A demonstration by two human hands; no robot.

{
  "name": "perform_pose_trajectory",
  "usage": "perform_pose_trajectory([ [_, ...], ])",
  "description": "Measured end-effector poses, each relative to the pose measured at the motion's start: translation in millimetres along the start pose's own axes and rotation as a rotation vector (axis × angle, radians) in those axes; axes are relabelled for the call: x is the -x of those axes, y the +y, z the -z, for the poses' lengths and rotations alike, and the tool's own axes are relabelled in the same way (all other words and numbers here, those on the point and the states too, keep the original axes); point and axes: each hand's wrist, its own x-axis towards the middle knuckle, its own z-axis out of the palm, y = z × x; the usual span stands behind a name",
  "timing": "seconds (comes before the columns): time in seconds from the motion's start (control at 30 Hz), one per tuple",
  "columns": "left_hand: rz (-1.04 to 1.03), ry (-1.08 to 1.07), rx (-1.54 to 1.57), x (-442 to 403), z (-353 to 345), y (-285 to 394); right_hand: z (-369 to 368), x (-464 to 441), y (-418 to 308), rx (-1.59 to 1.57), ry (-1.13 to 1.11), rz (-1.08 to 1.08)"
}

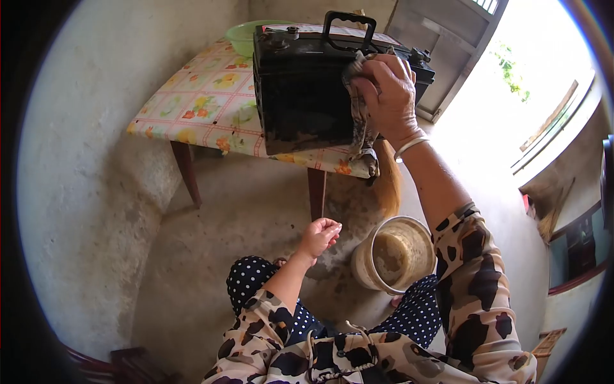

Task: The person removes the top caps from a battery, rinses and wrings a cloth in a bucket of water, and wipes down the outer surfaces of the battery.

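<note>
A large black battery [307,96] with a carrying handle [348,29] on top sits at the edge of a table covered with a flowered tablecloth [198,109]. My right hand [387,96] grips a wet, dirty cloth [361,121] and presses it against the battery's front face, right of the middle. The cloth's lower end hangs down past the battery. Above the floor, away from the battery, my left hand [322,238] is closed with its fingers curled together; whether anything is inside them I cannot make out.
A bucket [359,262] with murky water stands on the floor between my knees and the table. Behind the battery is a green basin [240,38]. Straw-coloured broom bristles [387,185] hang by the table's right corner. A door [441,51] stands open at the right.
</note>
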Motion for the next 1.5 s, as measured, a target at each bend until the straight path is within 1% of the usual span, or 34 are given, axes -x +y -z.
perform_pose_trajectory([
  [0.07, -0.012, -0.019, 0.006, -2, -4, 0, -3, -3, -4, -0.006, 0.007, -0.042],
  [0.2, -0.010, -0.014, -0.040, -2, -6, -1, -8, -7, -8, -0.066, 0.042, -0.043],
  [0.3, -0.005, -0.016, -0.072, -3, -4, -4, -14, -18, -22, -0.004, 0.038, 0.115],
  [0.33, -0.014, -0.018, -0.074, -5, -2, -7, -15, -20, -24, -0.005, 0.039, 0.113],
  [0.4, -0.021, -0.019, -0.075, -5, -2, -7, -19, -23, -23, -0.016, -0.013, 0.174],
  [0.57, -0.056, -0.033, -0.072, -5, 2, -10, 0, -17, 6, -0.118, -0.054, 0.135],
  [0.6, -0.059, -0.032, -0.063, -3, 1, -7, 6, -14, 10, -0.036, -0.064, 0.121],
  [0.7, -0.053, -0.015, -0.068, 2, -1, -2, 12, -17, 8, 0.000, -0.075, 0.148],
  [0.77, -0.108, -0.035, -0.092, -1, -3, -8, 10, -23, 5, 0.024, -0.104, 0.301],
  [0.87, -0.082, -0.004, -0.079, 1, -6, -5, 5, -31, 0, 0.062, -0.150, 0.408],
  [0.9, -0.083, -0.004, -0.079, 2, -5, -3, 7, -30, 3, 0.062, -0.149, 0.408],
  [0.97, -0.106, 0.018, -0.127, 6, -1, -2, 16, -25, 13, 0.347, -0.347, 0.392],
  [1.0, -0.106, 0.020, -0.124, 4, 1, -5, 20, -21, 24, 0.317, -0.265, 0.384],
  [1.07, -0.185, 0.032, -0.121, 0, 5, -8, 39, -14, 35, 0.220, -0.214, 0.266],
  [1.13, -0.212, 0.062, -0.120, 5, 3, -4, 42, -7, 49, 0.215, -0.202, 0.256],
  [1.2, -0.424, 0.056, 0.016, 32, -14, 37, 42, -6, 48, 0.219, -0.190, 0.230],
  [1.23, -0.418, 0.054, 0.011, 43, -18, 56, 37, -11, 37, 0.191, -0.191, 0.276],
  [1.3, -0.552, -0.051, -0.166, 65, -26, 95, 18, -24, 19, 0.187, -0.204, 0.399],
  [1.33, -0.655, -0.098, -0.160, 76, -31, 116, 9, -26, 10, 0.173, -0.155, 0.398],
  [1.37, -0.757, -0.146, -0.153, 89, -38, 135, 8, -27, 13, 0.163, -0.168, 0.418],
  [1.4, -0.799, -0.170, -0.122, 106, -46, 152, 10, -26, 16, 0.153, -0.187, 0.438],
  [1.43, -0.843, -0.190, -0.087, 123, -54, 167, 17, -25, 19, 0.164, -0.192, 0.392],
  [1.47, -0.902, -0.289, -0.079, 138, -62, 181, 26, -23, 21, 0.170, -0.200, 0.348],
  [1.5, -0.957, -0.385, -0.069, 153, -68, 193, 29, -16, 33, 0.103, -0.186, 0.248],
])
